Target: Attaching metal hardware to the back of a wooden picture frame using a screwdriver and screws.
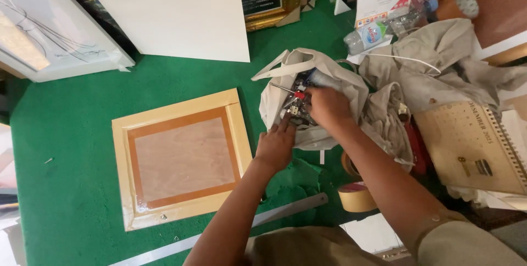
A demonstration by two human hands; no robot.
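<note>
Seen from the head camera, looking straight down, a person kneels on a green carpet [82, 134] and works both hands inside an open cream cloth tote bag [329, 87]. The bag is the landmark here. It lies slumped, its mouth spread wide, showing a jumble of small metal tools and a screwdriver with a red collar [290, 92].

The left hand [276, 145] rests at the bag's near edge, fingers stretched flat and pressing the cloth down to keep the mouth open; it grips nothing. The right hand [328, 105] reaches in from the near right, knuckles up, fingers curled down among the tools. I cannot tell whether it has closed on anything. Both forearms run up from the lower edge, the right one crossing above the left.

Left of the bag lies a pale wooden picture frame backed with brown board and brown tape [181, 159]. Just below the bag sits a roll of tan masking tape [357, 197], and a long flat metal ruler [258, 222] runs nearby. Right of the bag are crumpled beige cloth [439, 63] and a spiral-bound desk calendar [472, 145].

The risk, as I judge it, is a pricked fingertip: the right hand's fingers rummage unseen among pointed metal. The limp bag could also tip and spill small parts onto the carpet.
</note>
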